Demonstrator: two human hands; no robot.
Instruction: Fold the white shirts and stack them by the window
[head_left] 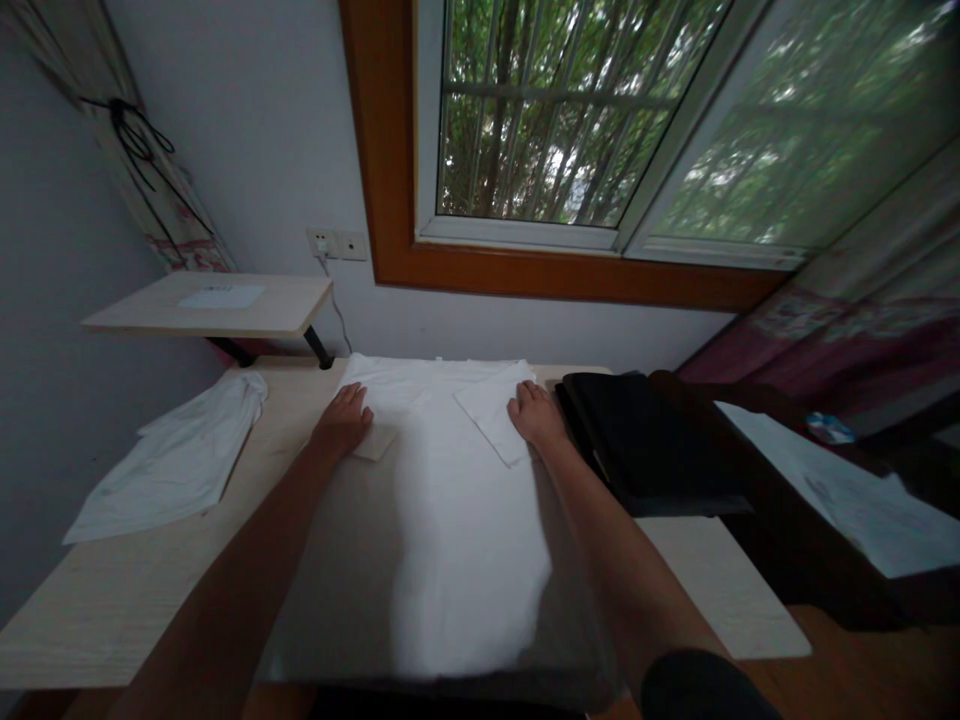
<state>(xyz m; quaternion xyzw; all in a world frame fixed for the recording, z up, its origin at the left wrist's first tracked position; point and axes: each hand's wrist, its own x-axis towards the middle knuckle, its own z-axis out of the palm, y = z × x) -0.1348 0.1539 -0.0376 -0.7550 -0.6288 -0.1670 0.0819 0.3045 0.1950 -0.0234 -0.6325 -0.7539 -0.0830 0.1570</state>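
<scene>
The left hand (343,420) and right hand (535,412) are lying flat, fingers together, on the far end of a white shirt (450,500) lying on the tabletop (112,600), both sleeves already folded in, body still unfolded.

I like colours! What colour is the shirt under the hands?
White shirt, seen clearly in the head view.

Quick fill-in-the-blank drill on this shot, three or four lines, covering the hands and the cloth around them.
1. Both hands rest flat on a ____ garment spread on the table.
2. The left hand presses the garment's ____ edge.
3. Beside the right hand lies a ____ folded stack.
4. A second white garment lies crumpled to the ____ of the left hand.

Missing words: white; left; black; left
</scene>
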